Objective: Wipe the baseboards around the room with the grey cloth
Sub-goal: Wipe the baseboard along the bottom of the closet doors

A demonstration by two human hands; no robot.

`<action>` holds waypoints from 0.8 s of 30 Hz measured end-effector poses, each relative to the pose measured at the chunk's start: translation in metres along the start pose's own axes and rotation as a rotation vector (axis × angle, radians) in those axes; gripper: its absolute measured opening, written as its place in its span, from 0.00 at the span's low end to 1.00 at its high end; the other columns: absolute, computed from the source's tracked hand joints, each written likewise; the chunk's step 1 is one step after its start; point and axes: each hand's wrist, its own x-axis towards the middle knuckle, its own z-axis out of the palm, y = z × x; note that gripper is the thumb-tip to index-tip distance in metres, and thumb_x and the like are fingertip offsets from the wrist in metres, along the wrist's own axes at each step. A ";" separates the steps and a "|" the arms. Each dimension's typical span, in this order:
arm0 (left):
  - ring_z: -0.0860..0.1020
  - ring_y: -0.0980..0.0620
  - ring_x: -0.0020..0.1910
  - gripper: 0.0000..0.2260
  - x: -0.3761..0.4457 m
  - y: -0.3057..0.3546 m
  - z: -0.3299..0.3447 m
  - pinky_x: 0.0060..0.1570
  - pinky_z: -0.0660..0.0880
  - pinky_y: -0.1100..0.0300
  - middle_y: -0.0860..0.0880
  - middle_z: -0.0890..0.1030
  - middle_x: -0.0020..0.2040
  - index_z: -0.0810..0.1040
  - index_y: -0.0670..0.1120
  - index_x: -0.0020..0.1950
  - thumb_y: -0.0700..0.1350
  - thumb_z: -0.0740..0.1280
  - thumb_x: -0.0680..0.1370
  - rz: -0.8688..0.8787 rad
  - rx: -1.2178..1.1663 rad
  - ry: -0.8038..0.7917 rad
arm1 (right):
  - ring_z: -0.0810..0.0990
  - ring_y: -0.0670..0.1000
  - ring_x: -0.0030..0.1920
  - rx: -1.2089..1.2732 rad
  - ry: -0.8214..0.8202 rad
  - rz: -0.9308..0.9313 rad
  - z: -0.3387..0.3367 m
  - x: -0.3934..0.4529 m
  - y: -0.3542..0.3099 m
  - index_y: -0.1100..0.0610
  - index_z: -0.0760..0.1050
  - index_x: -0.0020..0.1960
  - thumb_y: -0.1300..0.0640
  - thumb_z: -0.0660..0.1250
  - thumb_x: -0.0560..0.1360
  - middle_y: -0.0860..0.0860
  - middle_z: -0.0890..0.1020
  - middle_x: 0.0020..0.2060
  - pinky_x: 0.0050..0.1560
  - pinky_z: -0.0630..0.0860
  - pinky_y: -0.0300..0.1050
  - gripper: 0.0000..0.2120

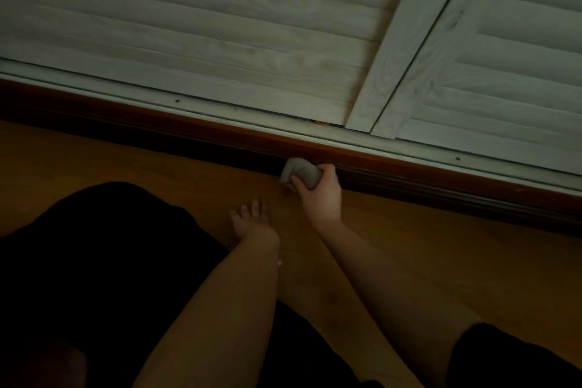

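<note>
One grey cloth (300, 172), half hidden, is gripped by the right hand (321, 190) against the dim baseboard (409, 181); at 7 o'clock, the left hand (252, 220) is laid flat, fingers spread, on the floor (425, 249).

I am looking down in dim light at a wooden floor (441, 249) that meets a dark brown baseboard (409, 181) running diagonally from upper left to lower right. Above the baseboard is a pale track, and above that stand white louvered doors (220, 25). My right hand (321, 195) grips a bunched grey cloth (299, 173), fingers curled round it, and holds it against the face of the baseboard. My left hand (252, 220) rests flat on the floor just beside it, fingers spread and pointing toward the wall. Both bare forearms reach up from the bottom of the view. Dark clothing (94, 277) fills the lower left.
</note>
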 end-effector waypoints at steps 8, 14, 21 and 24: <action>0.39 0.42 0.80 0.62 0.008 -0.003 -0.001 0.77 0.45 0.41 0.46 0.30 0.79 0.27 0.47 0.78 0.67 0.74 0.69 0.051 -0.077 0.015 | 0.72 0.43 0.51 -0.050 0.038 -0.037 -0.014 -0.002 0.016 0.55 0.69 0.61 0.51 0.73 0.74 0.49 0.74 0.56 0.49 0.72 0.38 0.20; 0.40 0.41 0.80 0.60 0.011 0.001 -0.002 0.77 0.43 0.40 0.48 0.28 0.78 0.27 0.48 0.78 0.67 0.72 0.71 0.119 -0.063 0.048 | 0.75 0.44 0.55 -0.120 0.140 0.000 -0.078 0.002 0.058 0.51 0.71 0.62 0.51 0.74 0.72 0.48 0.77 0.56 0.53 0.75 0.41 0.21; 0.37 0.42 0.80 0.58 0.014 0.008 -0.001 0.78 0.47 0.42 0.48 0.27 0.78 0.28 0.47 0.78 0.65 0.71 0.73 0.184 -0.077 0.084 | 0.77 0.54 0.59 -0.151 0.290 0.164 -0.152 -0.001 0.094 0.56 0.70 0.63 0.54 0.74 0.73 0.56 0.77 0.59 0.55 0.75 0.46 0.22; 0.36 0.42 0.79 0.58 0.014 0.009 -0.002 0.78 0.48 0.42 0.48 0.27 0.78 0.27 0.46 0.77 0.66 0.70 0.73 0.177 -0.060 0.069 | 0.77 0.56 0.58 -0.173 0.291 0.154 -0.159 -0.005 0.096 0.56 0.70 0.62 0.52 0.74 0.73 0.55 0.77 0.57 0.55 0.76 0.49 0.22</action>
